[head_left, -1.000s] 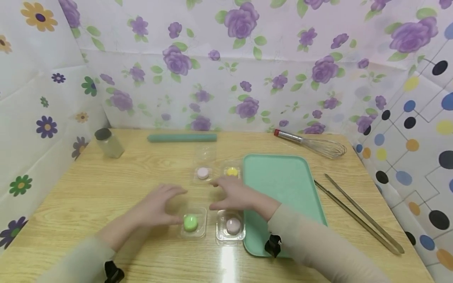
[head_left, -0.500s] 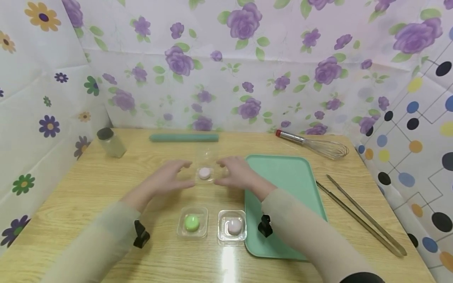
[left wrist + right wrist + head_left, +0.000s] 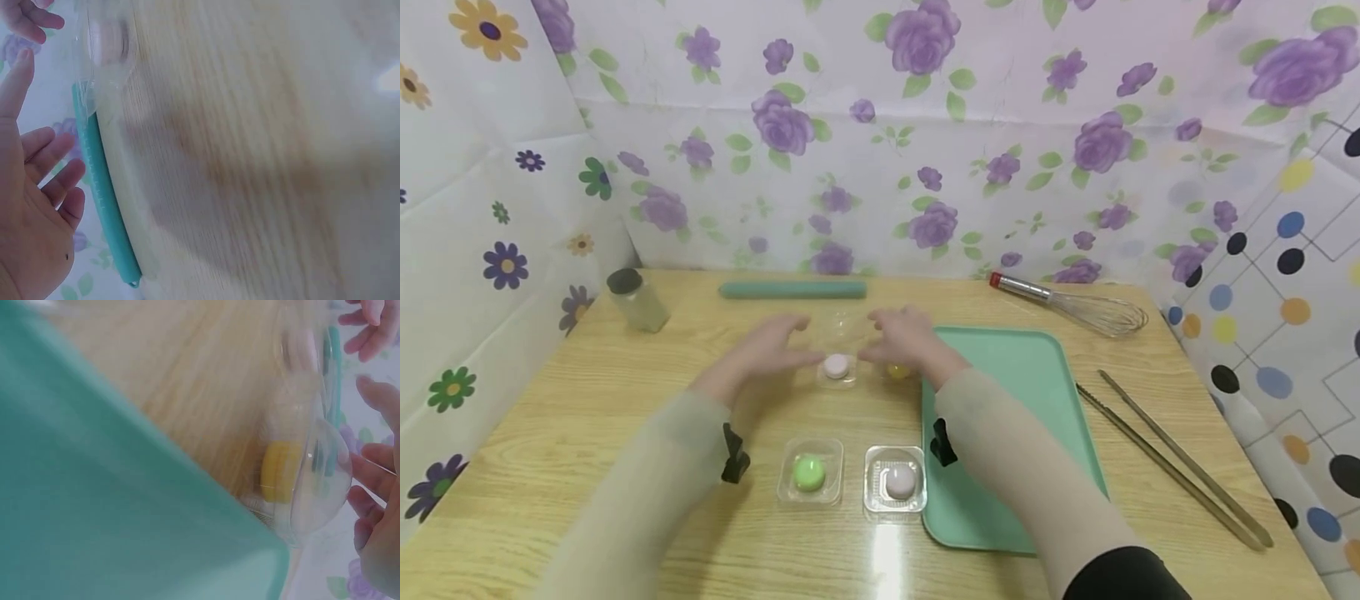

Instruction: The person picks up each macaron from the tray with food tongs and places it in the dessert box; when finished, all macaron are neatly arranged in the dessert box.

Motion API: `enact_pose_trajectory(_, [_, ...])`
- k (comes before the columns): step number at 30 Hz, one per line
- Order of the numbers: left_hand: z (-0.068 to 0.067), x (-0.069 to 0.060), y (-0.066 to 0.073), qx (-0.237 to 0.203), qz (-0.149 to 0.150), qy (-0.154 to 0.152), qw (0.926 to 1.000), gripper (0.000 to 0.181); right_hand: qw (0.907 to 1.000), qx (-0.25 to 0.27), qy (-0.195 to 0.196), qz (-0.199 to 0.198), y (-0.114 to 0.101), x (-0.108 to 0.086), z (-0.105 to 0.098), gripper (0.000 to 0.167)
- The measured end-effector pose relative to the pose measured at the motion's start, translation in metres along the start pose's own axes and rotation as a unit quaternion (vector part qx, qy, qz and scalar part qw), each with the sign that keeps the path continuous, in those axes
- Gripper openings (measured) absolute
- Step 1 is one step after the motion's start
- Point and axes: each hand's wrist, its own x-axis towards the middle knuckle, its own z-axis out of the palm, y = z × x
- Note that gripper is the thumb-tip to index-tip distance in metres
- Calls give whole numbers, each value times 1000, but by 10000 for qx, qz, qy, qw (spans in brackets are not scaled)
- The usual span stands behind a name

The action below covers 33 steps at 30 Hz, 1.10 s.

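Fingers parted, my left hand hovers left of a clear plastic box holding a pale pink macaron-like disc. The box's clear lid stands raised behind the disc. My right hand is on the other side, partly covering a yellow disc in its own clear box. In the right wrist view, a domed clear lid sits over the yellow disc, right by the right hand's fingers; contact is unclear. Neither hand visibly grips anything. Nearer stand boxes with a green disc and a lilac disc.
A mint-green tray lies right of the boxes. Metal tongs are farther right, with a whisk at the back. A teal rolling pin and a black-capped jar stand along the back left.
Both hands have moved away from the near boxes to the back, and now flank the pink disc's box. The boxes and tray stay in place.
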Motion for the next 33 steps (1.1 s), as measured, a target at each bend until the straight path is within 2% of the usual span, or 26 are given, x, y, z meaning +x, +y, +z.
enact_pose_trajectory(5, [0, 12, -2, -105, -245, -115, 9996, 79, 9994, 239, -165, 199, -1, 8, -6, 74])
enact_pose_trajectory(8, [0, 15, -2, -271, -467, -200, 9983, 82, 9983, 401, -327, 256, -2, 11, -8, 76])
enact_pose_trajectory(12, [2, 19, -2, -402, -560, -289, 9972, 86, 9966, 545, -525, 331, -3, 13, -10, 76])
enact_pose_trajectory(21, [6, 25, -3, -407, -421, -346, 9977, 81, 9965, 486, -631, 263, -5, 16, -8, 71])
enact_pose_trajectory(27, [6, 26, 1, -435, -460, -411, 9971, 79, 9959, 504, -674, 323, -4, 19, -3, 73])
enact_pose_trajectory(33, [3, 27, 9, -519, -416, -224, 9975, 75, 9951, 819, -449, 325, 0, 20, -4, 68])
